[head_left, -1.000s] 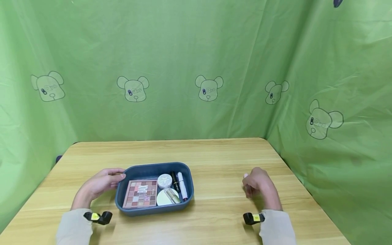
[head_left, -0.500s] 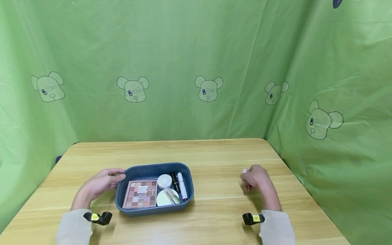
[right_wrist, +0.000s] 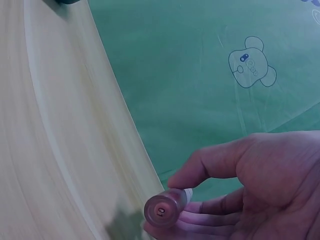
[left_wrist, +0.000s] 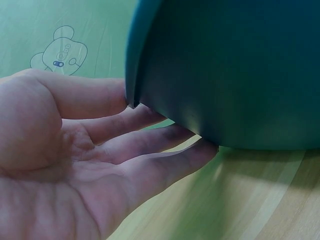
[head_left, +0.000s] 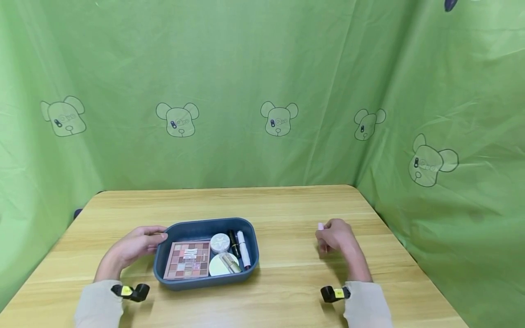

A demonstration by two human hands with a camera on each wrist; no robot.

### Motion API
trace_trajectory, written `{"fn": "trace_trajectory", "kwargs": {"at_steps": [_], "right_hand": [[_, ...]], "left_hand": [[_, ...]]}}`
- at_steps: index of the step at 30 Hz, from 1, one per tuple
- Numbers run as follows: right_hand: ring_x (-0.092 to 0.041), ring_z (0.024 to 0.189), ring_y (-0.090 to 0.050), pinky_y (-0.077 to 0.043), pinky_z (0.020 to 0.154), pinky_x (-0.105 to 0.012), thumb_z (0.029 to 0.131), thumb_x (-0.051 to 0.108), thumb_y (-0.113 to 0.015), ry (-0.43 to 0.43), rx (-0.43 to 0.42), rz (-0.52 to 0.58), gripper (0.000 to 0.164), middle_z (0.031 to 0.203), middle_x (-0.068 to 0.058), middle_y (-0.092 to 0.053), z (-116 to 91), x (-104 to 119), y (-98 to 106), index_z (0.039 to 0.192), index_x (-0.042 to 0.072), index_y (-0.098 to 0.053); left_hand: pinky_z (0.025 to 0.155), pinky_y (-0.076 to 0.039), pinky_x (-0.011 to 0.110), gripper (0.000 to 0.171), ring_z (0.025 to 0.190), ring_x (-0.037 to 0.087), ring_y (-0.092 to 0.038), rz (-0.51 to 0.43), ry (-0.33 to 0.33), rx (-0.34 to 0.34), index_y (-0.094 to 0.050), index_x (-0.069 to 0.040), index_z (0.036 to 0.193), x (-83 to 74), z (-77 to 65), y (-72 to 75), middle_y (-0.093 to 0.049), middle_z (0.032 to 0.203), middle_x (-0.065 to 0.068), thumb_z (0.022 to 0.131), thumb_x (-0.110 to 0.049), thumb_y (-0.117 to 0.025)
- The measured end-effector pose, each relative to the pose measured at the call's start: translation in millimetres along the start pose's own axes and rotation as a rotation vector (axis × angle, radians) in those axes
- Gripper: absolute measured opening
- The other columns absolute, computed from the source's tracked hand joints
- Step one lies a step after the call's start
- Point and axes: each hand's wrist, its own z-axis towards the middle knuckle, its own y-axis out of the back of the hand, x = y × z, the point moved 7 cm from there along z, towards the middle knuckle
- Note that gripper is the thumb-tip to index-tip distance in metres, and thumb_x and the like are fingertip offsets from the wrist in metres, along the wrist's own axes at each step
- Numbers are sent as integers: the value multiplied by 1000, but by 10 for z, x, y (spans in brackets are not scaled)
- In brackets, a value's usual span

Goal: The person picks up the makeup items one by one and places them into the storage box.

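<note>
On the left, my left hand [head_left: 133, 248] holds the near-left end of a dark blue storage box [head_left: 205, 284], thumb at the rim and the other fingers at the outer wall. Inside lie an eyeshadow palette [head_left: 187, 260], a white round jar [head_left: 220, 243], a round pale compact [head_left: 217, 268], a gold-toned tube [head_left: 229, 263], a black tube [head_left: 234, 243] and a white-and-dark-red lip gloss [head_left: 244, 249]. Right of the box, my right hand [head_left: 337, 236] pinches a lip gloss tube [right_wrist: 162, 209] between thumb and fingers. Its round pinkish base, marked with digits, faces the right wrist camera; a pale end [head_left: 321, 226] shows above the hand.
The box stands left of centre on a wood-grain table [head_left: 283, 291]. A green curtain [head_left: 229, 150] with printed bear heads hangs behind and along both sides. Each sleeve carries a black wrist camera, the left one [head_left: 133, 291] close to the box's near-left corner.
My right hand has moved left and slightly away from me with the lip gloss, whose pale end now shows more. My left hand and the box have stayed in place.
</note>
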Motion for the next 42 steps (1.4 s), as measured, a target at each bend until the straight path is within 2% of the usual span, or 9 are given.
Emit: {"fn": "trace_trajectory", "kwargs": {"at_steps": [6, 11, 17, 25, 36, 42], "right_hand": [[-20, 62, -68, -53, 60, -28, 85, 14, -62, -1, 1, 7, 35, 73, -11, -71, -4, 21, -21, 112, -9, -61], [-20, 61, -67, -53, 59, -28, 85, 15, -62, 31, -7, -4, 36, 74, -11, -71, -8, 94, -30, 111, -9, -61], [-21, 62, -67, -54, 60, -30, 86, 13, -62, 45, -7, 33, 33, 72, -11, -70, -20, 167, -74, 111, -9, -61], [-21, 64, -69, -63, 64, -34, 90, 12, -62, 51, 53, 109, 40, 81, -16, -71, -45, 290, -156, 121, -11, -56], [-23, 60, -70, -63, 61, -33, 87, 10, -61, 82, 54, 138, 37, 72, -15, -71, -76, 482, -247, 118, -11, -57], [-23, 58, -68, -63, 62, -39, 82, 5, -61, 97, 56, 141, 41, 70, -14, -69, -93, 605, -309, 121, -9, -58]], "left_hand": [[104, -55, 38, 54, 121, 32, -64, 1, -6, 7, -39, 21, 141, -6, 1, -7, -58, 135, 34, 104, -15, -52], [104, -56, 38, 54, 121, 31, -64, 1, -5, 9, -38, 21, 141, -11, -1, -9, -58, 135, 34, 104, -15, -52], [104, -55, 40, 53, 123, 36, -63, 6, 0, 5, -39, 21, 141, -13, -9, -7, -58, 135, 34, 104, -15, -52], [105, -55, 40, 53, 123, 37, -62, 15, -1, 6, -39, 21, 141, -21, -16, -11, -58, 135, 35, 104, -15, -52], [106, -54, 40, 55, 124, 36, -62, 14, 11, -5, -39, 19, 142, -16, -7, -5, -57, 137, 34, 104, -17, -53], [105, -54, 38, 55, 123, 34, -63, 17, 3, 6, -38, 20, 142, -16, -14, -5, -57, 136, 34, 104, -18, -53]]}}
